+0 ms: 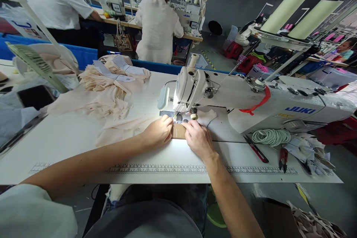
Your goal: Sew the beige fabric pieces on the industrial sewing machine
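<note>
A white sewing machine stands on the table, its lit needle area between my two hands. My left hand is closed in a pinch just left of the presser foot, on the edge of a thin pale fabric piece that trails away to the left. On the other side, my right hand has its fingertips pressed together close by the foot; what lies in them is hidden. A brown plate shows between the hands. More pale fabric lies flat behind my right hand.
Piled pale fabric with paper slips lies back left, near a green fan and a phone. At right are a cord coil, red-handled tweezers, thread snips and scraps. Two people sit working ahead.
</note>
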The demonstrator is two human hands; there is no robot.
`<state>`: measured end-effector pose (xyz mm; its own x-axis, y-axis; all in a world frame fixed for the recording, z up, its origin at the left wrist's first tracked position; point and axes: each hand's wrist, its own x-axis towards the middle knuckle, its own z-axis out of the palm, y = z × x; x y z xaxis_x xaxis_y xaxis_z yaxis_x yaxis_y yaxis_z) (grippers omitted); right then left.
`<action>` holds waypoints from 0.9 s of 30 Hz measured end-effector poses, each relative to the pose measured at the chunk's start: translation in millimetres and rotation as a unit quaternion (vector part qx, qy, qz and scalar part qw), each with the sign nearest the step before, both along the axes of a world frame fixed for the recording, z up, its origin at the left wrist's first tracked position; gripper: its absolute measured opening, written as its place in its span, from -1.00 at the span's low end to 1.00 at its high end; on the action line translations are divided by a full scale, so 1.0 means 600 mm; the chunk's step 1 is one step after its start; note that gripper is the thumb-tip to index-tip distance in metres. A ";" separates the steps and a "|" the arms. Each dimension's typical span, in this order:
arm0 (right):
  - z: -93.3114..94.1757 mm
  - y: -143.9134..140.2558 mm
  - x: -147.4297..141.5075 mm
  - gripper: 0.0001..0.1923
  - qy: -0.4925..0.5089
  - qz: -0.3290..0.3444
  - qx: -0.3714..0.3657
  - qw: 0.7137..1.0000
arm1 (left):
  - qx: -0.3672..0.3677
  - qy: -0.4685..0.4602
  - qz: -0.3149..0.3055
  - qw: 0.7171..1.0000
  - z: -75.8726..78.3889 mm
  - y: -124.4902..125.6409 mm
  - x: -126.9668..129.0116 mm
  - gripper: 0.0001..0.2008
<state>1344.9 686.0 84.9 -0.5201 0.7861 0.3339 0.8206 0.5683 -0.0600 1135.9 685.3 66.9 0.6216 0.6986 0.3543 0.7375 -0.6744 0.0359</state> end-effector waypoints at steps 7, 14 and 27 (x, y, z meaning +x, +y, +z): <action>-0.008 0.004 -0.001 -0.65 0.087 0.000 -0.014 0.996 | 0.023 0.031 0.010 0.999 0.011 -0.006 0.004 -0.75; -0.001 0.067 0.000 -0.66 0.179 -0.080 -0.087 0.977 | 0.031 0.039 0.010 0.999 0.009 -0.003 0.002 -0.79; -0.004 0.053 -0.005 -0.58 0.170 -0.104 -0.072 0.977 | 0.006 0.057 0.026 0.998 0.020 0.012 0.002 -0.75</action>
